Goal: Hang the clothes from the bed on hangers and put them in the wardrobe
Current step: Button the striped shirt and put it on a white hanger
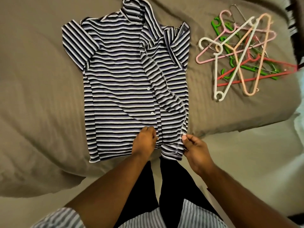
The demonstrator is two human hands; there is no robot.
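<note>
- On the bed (49, 96), our striped short-sleeved shirt (118, 96) lies flat, collar away from us, front partly open, white buttons showing.
- Fingers of our left hand (144, 143) pinch the button edge near the hem; our right hand (196, 151) pinches the other front edge.
- Coloured hangers (237, 66) lie piled beside it.

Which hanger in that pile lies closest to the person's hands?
The white hanger: its curled lower end sticks out of the pile toward the right hand, while every coloured one lies farther off.
</note>
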